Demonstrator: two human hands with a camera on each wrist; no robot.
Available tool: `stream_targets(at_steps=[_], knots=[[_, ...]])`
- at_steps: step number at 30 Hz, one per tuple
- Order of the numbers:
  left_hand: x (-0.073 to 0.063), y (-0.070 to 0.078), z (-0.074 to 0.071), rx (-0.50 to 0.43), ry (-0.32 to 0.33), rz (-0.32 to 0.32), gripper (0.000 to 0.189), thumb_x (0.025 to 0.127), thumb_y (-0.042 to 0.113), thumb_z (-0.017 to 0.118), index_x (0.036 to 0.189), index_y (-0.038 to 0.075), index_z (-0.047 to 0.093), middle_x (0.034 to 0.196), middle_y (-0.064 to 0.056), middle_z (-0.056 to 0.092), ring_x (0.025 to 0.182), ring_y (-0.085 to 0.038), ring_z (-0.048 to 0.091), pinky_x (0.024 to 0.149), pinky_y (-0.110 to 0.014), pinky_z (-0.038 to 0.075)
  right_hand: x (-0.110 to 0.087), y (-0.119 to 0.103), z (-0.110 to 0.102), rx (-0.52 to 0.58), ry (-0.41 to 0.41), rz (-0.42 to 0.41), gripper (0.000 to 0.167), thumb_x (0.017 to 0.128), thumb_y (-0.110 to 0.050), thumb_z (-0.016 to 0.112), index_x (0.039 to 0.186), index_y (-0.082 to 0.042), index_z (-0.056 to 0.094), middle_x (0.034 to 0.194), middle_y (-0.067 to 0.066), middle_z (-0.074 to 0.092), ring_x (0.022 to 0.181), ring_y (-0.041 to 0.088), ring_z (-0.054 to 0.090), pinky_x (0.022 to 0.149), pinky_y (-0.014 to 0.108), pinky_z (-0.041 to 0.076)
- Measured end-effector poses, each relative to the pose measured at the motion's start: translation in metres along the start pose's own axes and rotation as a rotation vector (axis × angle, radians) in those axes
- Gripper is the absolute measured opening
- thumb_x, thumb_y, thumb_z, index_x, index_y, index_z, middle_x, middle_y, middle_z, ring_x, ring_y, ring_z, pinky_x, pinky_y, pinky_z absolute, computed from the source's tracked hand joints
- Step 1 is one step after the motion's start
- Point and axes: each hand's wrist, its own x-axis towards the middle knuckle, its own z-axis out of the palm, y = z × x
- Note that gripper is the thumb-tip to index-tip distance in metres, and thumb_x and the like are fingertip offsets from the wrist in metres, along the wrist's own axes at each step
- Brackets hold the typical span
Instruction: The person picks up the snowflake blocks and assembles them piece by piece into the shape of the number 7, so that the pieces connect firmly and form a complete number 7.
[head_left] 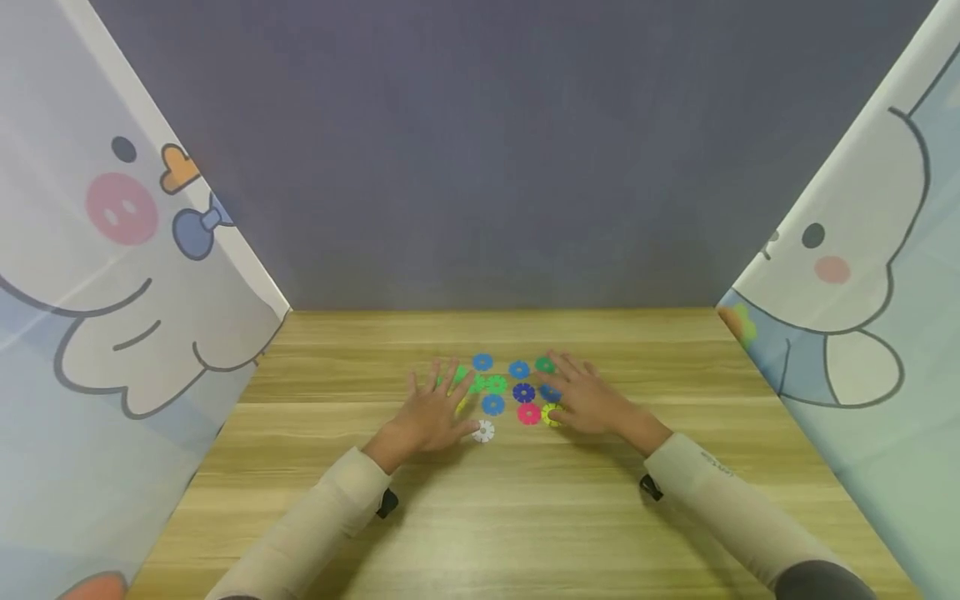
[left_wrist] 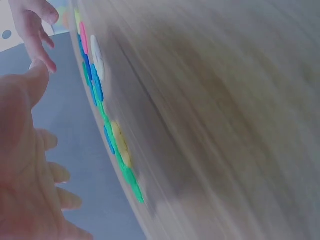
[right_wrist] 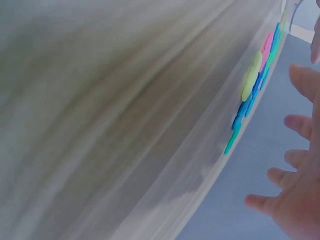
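Several flat notched plastic discs lie in a loose cluster on the wooden table. My left hand (head_left: pixel 431 419) hovers over the cluster's left side, fingers spread, hiding parts of the bright green discs (head_left: pixel 497 384) and a yellow disc (left_wrist: pixel 121 145). Its thumb tip overlaps the white disc (head_left: pixel 487 433) in the head view. Over the right side, my right hand (head_left: pixel 592 400) is spread too, partly covering a darker green disc (head_left: pixel 543 364), a blue one and a yellow-green disc (right_wrist: pixel 252 77). Between the hands lie a pink disc (head_left: pixel 528 414), a dark blue disc (head_left: pixel 523 392) and blue discs (head_left: pixel 492 404). Both wrist views show a gap between palms and table.
The wood-grain table (head_left: pixel 480 517) runs back to a plain dark grey panel (head_left: pixel 480 167). Cartoon-printed cloth walls (head_left: pixel 75 333) stand along the left and right sides. Black straps (head_left: pixel 387 503) hang under the sleeved wrists.
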Motion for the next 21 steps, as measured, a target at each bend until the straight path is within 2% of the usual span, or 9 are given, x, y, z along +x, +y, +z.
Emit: stream_targets(at_steps=[3,5,8,11,14,16,18,19,21], knots=[[0.001,0.001,0.001,-0.009,0.01,0.027,0.087,0.099,0.068,0.047,0.164,0.017,0.019,0.17,-0.021,0.014,0.155,-0.05,0.014,0.116,-0.08,0.019,0.0,0.002,-0.003,0.012,0.023,-0.014,0.064,0.093,-0.035,0.074,0.149,-0.012,0.052,0.166,0.025,0.024,0.148,0.051,0.031,0.11,0.076,0.035],[0.001,0.002,0.001,-0.032,0.018,0.043,0.084,0.099,0.064,0.052,0.162,0.015,0.026,0.169,-0.022,0.016,0.155,-0.05,0.016,0.117,-0.078,0.021,0.0,0.003,-0.004,0.017,0.025,-0.025,0.06,0.093,-0.033,0.074,0.145,-0.01,0.056,0.16,0.024,0.037,0.143,0.048,0.041,0.11,0.071,0.041],[-0.001,0.006,0.002,-0.079,0.038,0.057,0.076,0.098,0.055,0.06,0.157,0.011,0.039,0.166,-0.023,0.025,0.153,-0.049,0.023,0.118,-0.074,0.026,-0.001,0.003,-0.003,0.009,0.016,-0.057,0.049,0.093,-0.03,0.074,0.137,-0.01,0.064,0.14,0.018,0.058,0.126,0.037,0.058,0.103,0.057,0.052],[-0.002,0.011,0.004,-0.13,0.079,0.062,0.063,0.098,0.045,0.065,0.147,0.008,0.052,0.158,-0.023,0.04,0.146,-0.047,0.037,0.116,-0.069,0.034,0.0,0.004,-0.002,-0.018,0.018,-0.11,0.036,0.091,-0.028,0.075,0.124,-0.013,0.072,0.117,0.008,0.067,0.105,0.023,0.063,0.092,0.044,0.057],[-0.002,0.015,0.007,-0.14,0.126,0.078,0.05,0.096,0.041,0.069,0.134,0.008,0.063,0.143,-0.02,0.055,0.134,-0.042,0.05,0.11,-0.063,0.045,0.0,0.004,0.0,-0.026,0.022,-0.152,0.029,0.089,-0.024,0.076,0.116,-0.014,0.076,0.102,0.002,0.067,0.089,0.014,0.059,0.084,0.035,0.055],[-0.003,0.018,0.008,-0.113,0.155,0.096,0.042,0.095,0.041,0.07,0.122,0.009,0.068,0.129,-0.015,0.063,0.122,-0.035,0.057,0.105,-0.056,0.051,0.0,0.005,0.0,-0.023,0.015,-0.16,0.027,0.088,-0.021,0.077,0.114,-0.015,0.077,0.092,-0.001,0.063,0.079,0.01,0.051,0.075,0.03,0.051],[-0.002,0.02,0.01,-0.065,0.178,0.121,0.033,0.094,0.041,0.072,0.109,0.011,0.071,0.112,-0.008,0.069,0.109,-0.028,0.061,0.101,-0.048,0.055,0.0,0.005,0.001,-0.015,0.0,-0.157,0.028,0.086,-0.019,0.076,0.114,-0.014,0.077,0.087,-0.003,0.059,0.074,0.008,0.044,0.071,0.028,0.048],[-0.002,0.021,0.011,-0.046,0.188,0.129,0.031,0.094,0.042,0.072,0.103,0.012,0.072,0.104,-0.005,0.07,0.104,-0.025,0.063,0.1,-0.045,0.056,-0.001,0.006,0.0,-0.01,-0.008,-0.155,0.028,0.086,-0.018,0.076,0.113,-0.013,0.077,0.087,-0.003,0.059,0.074,0.007,0.044,0.071,0.028,0.049],[-0.001,0.023,0.013,-0.038,0.19,0.138,0.03,0.092,0.042,0.073,0.095,0.013,0.073,0.091,0.0,0.07,0.091,-0.021,0.064,0.091,-0.038,0.059,-0.001,0.006,0.0,-0.003,-0.023,-0.147,0.029,0.085,-0.018,0.076,0.114,-0.013,0.076,0.09,-0.003,0.06,0.078,0.008,0.048,0.077,0.03,0.053]])
